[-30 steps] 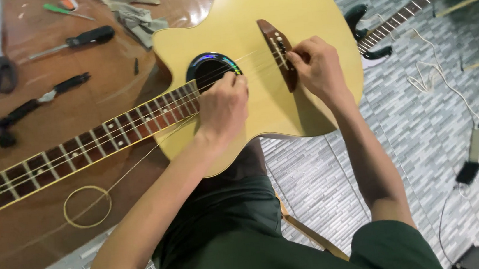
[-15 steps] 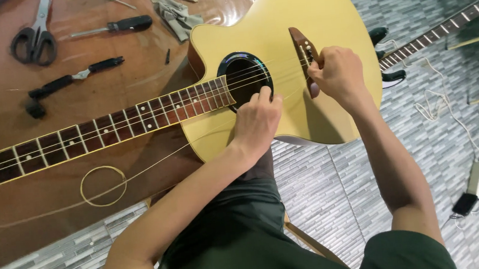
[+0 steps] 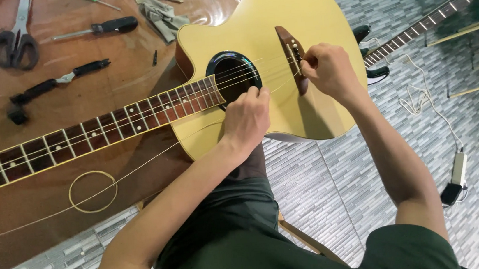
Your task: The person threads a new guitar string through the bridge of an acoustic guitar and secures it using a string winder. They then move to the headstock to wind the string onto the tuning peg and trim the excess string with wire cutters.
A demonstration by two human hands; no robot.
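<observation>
Guitar: a pale yellow acoustic guitar [image 3: 275,14] lies face up across the upper middle of the frame, its body overhanging the edge of a brown table [image 3: 26,231], its neck [image 3: 76,138] running out to the left edge.
Left hand: the left hand [image 3: 247,119] rests on the guitar top at the lower edge of the sound hole [image 3: 234,76], fingers curled and pressed together; they seem to pinch a thin string, though the grip itself is too small to make out.
Right hand: the right hand [image 3: 327,70] sits at the dark bridge [image 3: 292,53], right of centre, fingertips bunched and pinching something small there; what it is cannot be told.
Loose string: a thin wire string [image 3: 93,191] curls into a loop on the table at lower left and trails up toward the guitar body.
Tools: scissors [image 3: 11,39], a black-handled screwdriver [image 3: 106,27] and a black hand tool [image 3: 42,89] lie at upper left, well apart from both hands.
Cloth: a crumpled grey rag [image 3: 160,10] lies at the top, just beside the guitar's upper edge.
Floor: grey tiling [image 3: 370,157] fills the right and bottom, with a second guitar's neck [image 3: 433,16] at upper right and a white cable with adapter [image 3: 453,169] at right.
</observation>
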